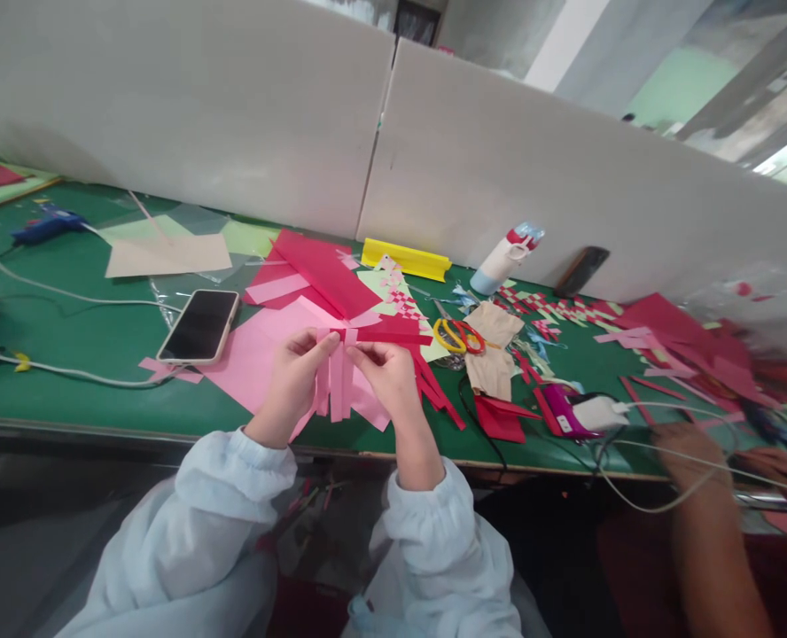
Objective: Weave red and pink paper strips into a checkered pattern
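My left hand (297,377) and my right hand (386,372) both pinch a weave of paper strips (344,372). Pink strips hang down between my hands, and a red strip (393,335) crosses them and sticks out to the right. The piece is held just above the near edge of the green table (88,319). Sheets of pink paper (253,346) and red paper (320,266) lie beneath and behind it. Both wrists wear pale blue sleeves.
A phone (200,326) lies face up at my left. Yellow-handled scissors (458,337), a yellow bar (407,259), a white bottle (503,259) and a glue gun (48,226) lie on the table. Another person's arm (699,496) works at the right among red scraps and cables.
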Available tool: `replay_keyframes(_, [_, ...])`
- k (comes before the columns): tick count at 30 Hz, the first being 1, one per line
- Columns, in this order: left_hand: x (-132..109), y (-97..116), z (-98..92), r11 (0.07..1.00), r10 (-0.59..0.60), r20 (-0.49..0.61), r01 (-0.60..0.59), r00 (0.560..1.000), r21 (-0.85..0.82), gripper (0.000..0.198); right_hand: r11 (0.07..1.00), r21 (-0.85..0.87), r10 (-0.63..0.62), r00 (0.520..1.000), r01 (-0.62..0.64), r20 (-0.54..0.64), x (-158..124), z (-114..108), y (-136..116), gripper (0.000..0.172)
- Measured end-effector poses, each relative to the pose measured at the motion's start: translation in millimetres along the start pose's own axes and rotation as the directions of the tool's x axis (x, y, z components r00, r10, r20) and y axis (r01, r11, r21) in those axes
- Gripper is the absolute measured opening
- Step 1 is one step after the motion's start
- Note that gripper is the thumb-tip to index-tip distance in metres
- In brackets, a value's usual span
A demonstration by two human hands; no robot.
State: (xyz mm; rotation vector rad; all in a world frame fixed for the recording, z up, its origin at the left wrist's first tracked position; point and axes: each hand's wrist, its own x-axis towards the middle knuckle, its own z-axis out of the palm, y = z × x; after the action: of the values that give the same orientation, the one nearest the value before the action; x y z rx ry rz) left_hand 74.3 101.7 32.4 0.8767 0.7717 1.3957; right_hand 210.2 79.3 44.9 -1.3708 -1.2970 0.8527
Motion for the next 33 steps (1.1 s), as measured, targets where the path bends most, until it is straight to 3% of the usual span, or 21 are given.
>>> replay_keyframes(5, [-0.5, -1.2, 0.8, 0.997, 0.06, 0.003, -0.06, 0.998, 0.04, 0.024, 0.998, 0.021, 0.063, 0.998, -0.064, 0.017, -1.0, -1.7, -5.1, 0.029])
replay_keyframes(11, [0.3, -2.0, -0.2, 0.973, 0.166, 0.089, -0.178, 0.982, 0.145, 0.022, 0.995, 0.057, 0.085, 0.996, -0.087, 0.041, -2.0, -5.7, -7.3, 0.031])
replay_keyframes(19, [1.8, -3.6, -1.9, 0.976, 0.155, 0.094, -0.168, 0.983, 0.142, 0.015, 0.974, 0.209, 0.068, 0.994, -0.085, 0.088, -0.4, -5.4, -0.7, 0.032])
replay_keyframes(28, [-3.0, 5.4, 1.9, 0.989, 0.05, 0.047, -0.056, 0.998, 0.138, 0.026, 0.973, 0.192, 0.116, 0.992, -0.124, 0.056, -1.0, -5.8, -5.1, 0.03])
replay_keyframes(33, [-2.8, 4.3, 3.0, 0.986, 0.078, 0.043, -0.083, 0.996, 0.144, 0.027, 0.976, 0.185, 0.106, 0.993, -0.113, 0.048, -1.2, -4.6, -4.9, 0.028])
